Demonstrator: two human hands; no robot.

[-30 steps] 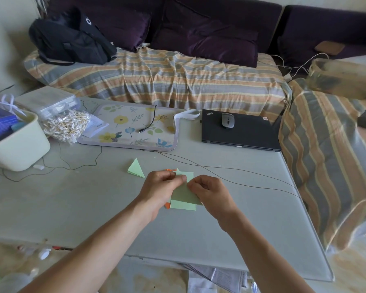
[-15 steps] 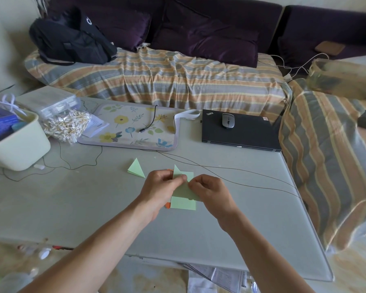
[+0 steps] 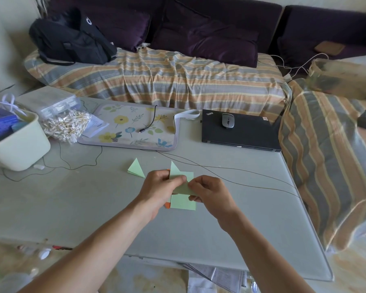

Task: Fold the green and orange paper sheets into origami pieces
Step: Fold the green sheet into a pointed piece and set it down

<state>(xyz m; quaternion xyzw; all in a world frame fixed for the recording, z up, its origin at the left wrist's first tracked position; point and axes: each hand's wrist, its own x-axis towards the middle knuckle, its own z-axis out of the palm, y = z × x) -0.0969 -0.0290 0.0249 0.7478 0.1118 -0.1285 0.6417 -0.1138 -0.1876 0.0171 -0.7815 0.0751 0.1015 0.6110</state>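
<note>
Barely anything has shifted since a second ago, just the green paper [image 3: 183, 188] tipped up a little more between the hands. Left hand [image 3: 159, 190] and right hand [image 3: 209, 193] meet at frame centre, fingertips pinching its folded edge above the desk [image 3: 72, 208]. Orange sheet [image 3: 167, 205] is mostly buried under green, only a corner peeking out. A finished green triangle [image 3: 136, 168] sits just upper left of them.
</note>
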